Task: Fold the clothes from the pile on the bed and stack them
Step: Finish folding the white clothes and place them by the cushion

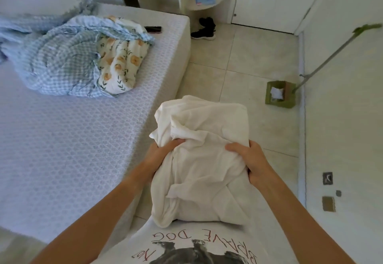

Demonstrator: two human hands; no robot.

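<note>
— So, where is the garment right now?

— Off the bed altogether. That crumpled white cotton garment (199,160) is held up in the air in front of the person's chest, over the pale tiled floor (244,60), just beside the mattress edge.

— And the hands?

— Both are gripping it. The left hand (160,154) has its fingers curled into a bunch of the cloth on one side; the right hand (248,160) clamps the opposite edge, thumb on top, fingers wrapped under.

— What is left on the bed?

— A rumpled heap — a blue-and-white checked blanket (60,60) with a cream cloth printed with orange flowers (120,63) tucked against it — lying well apart from the hands on the white textured mattress (72,139). A dark flat phone-like object (153,29) sits just behind the heap, near the mattress corner.

— Anything else around?

— A green mop head (279,95) with a long handle leans on the wall, and a pair of black shoes (204,28) stands by the far door.
</note>
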